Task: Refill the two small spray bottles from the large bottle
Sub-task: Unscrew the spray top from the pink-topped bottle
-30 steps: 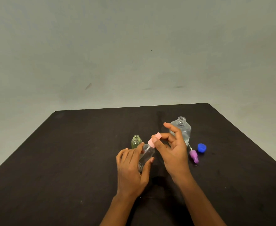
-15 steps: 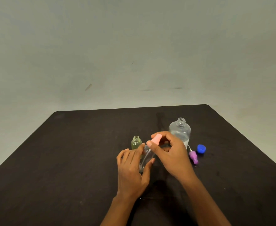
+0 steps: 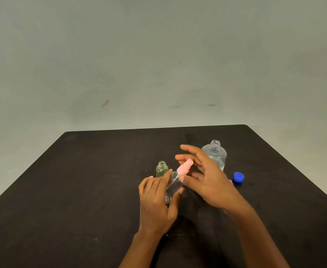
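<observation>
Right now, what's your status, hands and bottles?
Left hand grips tilted clear small bottle. Right hand pinches its pink spray cap. Green bottle and large bottle stand uncapped. Nothing blocks.

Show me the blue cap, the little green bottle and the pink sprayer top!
blue cap (image 3: 238, 176), head view, its round top.
little green bottle (image 3: 161, 170), head view, its body.
pink sprayer top (image 3: 184, 168), head view, its side.
</observation>
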`<action>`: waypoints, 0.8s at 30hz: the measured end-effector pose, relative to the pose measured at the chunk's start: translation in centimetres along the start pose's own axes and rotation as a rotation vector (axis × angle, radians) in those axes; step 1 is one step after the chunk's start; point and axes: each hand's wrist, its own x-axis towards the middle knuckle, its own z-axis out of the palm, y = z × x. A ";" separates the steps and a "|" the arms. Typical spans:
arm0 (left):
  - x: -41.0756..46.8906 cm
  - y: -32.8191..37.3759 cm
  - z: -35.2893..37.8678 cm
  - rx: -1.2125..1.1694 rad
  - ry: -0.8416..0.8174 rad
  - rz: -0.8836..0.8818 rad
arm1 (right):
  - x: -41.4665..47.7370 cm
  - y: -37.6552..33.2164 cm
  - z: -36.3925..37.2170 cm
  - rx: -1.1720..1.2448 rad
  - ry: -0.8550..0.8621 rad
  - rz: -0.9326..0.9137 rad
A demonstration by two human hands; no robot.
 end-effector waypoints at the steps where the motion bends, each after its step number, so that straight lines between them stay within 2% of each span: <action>1: 0.0 0.0 0.0 -0.003 0.002 -0.002 | -0.1 -0.1 0.1 -0.029 0.027 0.007; 5: 0.0 -0.1 0.1 -0.013 0.000 -0.010 | 0.1 -0.7 0.2 -0.358 0.151 0.030; 10: -0.1 -0.2 0.1 -0.009 -0.004 0.018 | 0.1 -1.1 -0.1 -0.511 0.084 0.013; 18: -0.1 -0.2 0.4 -0.009 0.004 0.010 | -0.1 -2.3 -1.7 -0.483 -0.046 0.003; 24: -0.1 -0.5 0.4 -0.011 0.044 0.001 | -0.1 -4.5 -3.7 -0.438 0.104 -0.109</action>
